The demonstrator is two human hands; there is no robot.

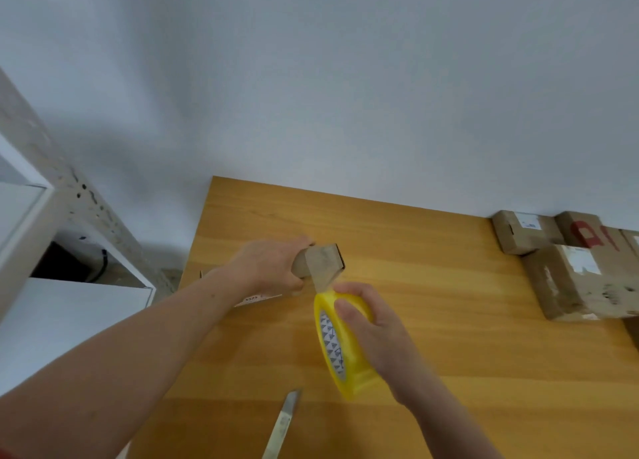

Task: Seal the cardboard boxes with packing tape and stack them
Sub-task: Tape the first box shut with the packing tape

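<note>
Nearest, at six o'clock on the table (449,320), lies a blade (281,424), untouched. Just beyond it the right hand (373,330) is clenched around the yellow tape roll (342,351), fingers over its rim; the roll looks stiff and light, best held across the rim. A strip of tape runs up to the small box (321,261) at twelve o'clock, which the left hand (273,268) clasps at its left end. It seems light and crushable. Far off at two o'clock sit more boxes (567,265).

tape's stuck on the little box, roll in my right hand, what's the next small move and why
Probably draw the tape roll toward you with the right hand: the left hand pins the small box, and only a short strip bridges box and roll.
</note>
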